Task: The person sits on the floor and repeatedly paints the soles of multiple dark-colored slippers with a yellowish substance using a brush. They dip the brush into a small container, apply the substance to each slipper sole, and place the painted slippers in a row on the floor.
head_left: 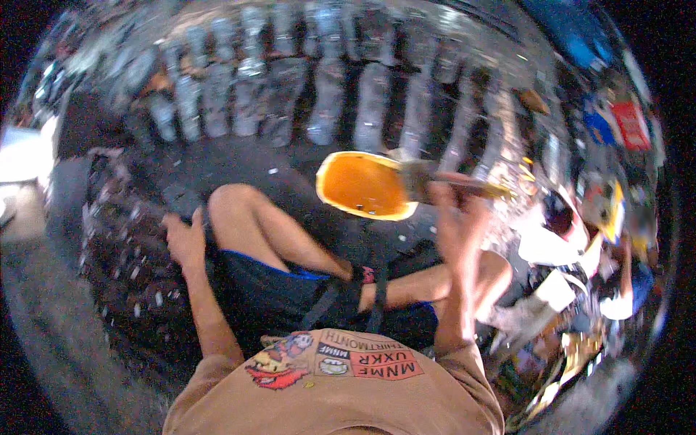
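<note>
While right fingers (pixel 441 194) grip a brush (pixel 416 181), orange-filled tub (pixel 399 215) near, leftward.

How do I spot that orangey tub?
Find the rows of long grey shapes across the top. Just below them, by the brush in the right hand, is the tub. Unlike those grey neighbours, it's bright orange inside a pale rim.

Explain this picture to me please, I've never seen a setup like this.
No machine here: a person works bare-handed, seen from above by a wide camera worn on their head, which bends straight edges. The right hand grips a brush, its working end at the right side of a tub of orange stuff. The left hand is by a dark heap; blur hides whether it holds anything. Ahead, long grey pieces lie in rows.
</note>
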Demonstrator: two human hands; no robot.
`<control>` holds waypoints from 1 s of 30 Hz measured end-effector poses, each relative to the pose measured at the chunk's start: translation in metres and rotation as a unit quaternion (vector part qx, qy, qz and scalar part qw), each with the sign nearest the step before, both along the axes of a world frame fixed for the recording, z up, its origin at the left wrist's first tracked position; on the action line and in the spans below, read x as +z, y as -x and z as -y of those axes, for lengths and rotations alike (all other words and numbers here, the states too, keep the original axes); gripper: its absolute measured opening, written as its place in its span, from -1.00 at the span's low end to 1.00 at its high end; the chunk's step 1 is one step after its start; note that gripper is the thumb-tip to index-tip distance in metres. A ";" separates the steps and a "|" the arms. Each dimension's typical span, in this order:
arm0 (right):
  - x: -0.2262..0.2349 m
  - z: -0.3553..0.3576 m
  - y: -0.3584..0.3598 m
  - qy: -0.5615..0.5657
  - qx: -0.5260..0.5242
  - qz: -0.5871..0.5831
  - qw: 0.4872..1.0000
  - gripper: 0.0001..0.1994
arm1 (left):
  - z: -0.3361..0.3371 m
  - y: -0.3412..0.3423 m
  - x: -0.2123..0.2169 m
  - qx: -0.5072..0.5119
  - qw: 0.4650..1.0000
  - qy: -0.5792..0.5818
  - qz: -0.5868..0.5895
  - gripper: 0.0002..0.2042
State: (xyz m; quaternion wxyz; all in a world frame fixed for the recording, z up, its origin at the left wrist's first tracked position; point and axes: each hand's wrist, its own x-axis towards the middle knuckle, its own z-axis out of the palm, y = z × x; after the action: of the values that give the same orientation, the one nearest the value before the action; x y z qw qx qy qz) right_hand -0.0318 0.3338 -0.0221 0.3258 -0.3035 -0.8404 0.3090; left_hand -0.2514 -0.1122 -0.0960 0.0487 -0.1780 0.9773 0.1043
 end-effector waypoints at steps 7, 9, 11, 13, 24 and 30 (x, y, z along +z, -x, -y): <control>-0.056 0.046 0.022 -0.030 0.093 0.133 0.986 -0.80 | 0.013 -0.011 -0.072 -0.005 0.992 -0.018 -0.121 -0.36; -0.064 0.047 0.020 -0.039 0.103 0.101 0.989 -0.82 | 0.024 -0.005 -0.072 -0.015 0.972 -0.115 -0.204 -0.42; -0.046 0.052 0.017 0.061 0.016 0.070 0.996 -0.84 | 0.028 -0.017 -0.047 -0.031 0.938 -0.195 -0.284 -0.58; -0.019 0.035 0.005 0.132 -0.028 -0.060 0.989 -0.81 | 0.006 -0.040 0.021 -0.116 0.938 -0.158 -0.286 -0.62; -0.043 0.032 -0.045 0.562 0.016 -0.179 0.807 -0.77 | -0.045 -0.131 0.029 -0.408 0.892 -0.084 -0.178 -0.68; -0.013 0.005 -0.036 0.705 -0.016 -0.355 0.614 -0.75 | -0.048 -0.118 0.042 -0.492 0.858 -0.086 -0.123 -0.72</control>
State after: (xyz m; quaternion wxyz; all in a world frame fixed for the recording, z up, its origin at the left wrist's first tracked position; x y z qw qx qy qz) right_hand 0.0046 0.3290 -0.0350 0.2896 -0.3195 -0.1772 0.8847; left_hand -0.1335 -0.0638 -0.0537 -0.0121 0.3449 0.9228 0.1713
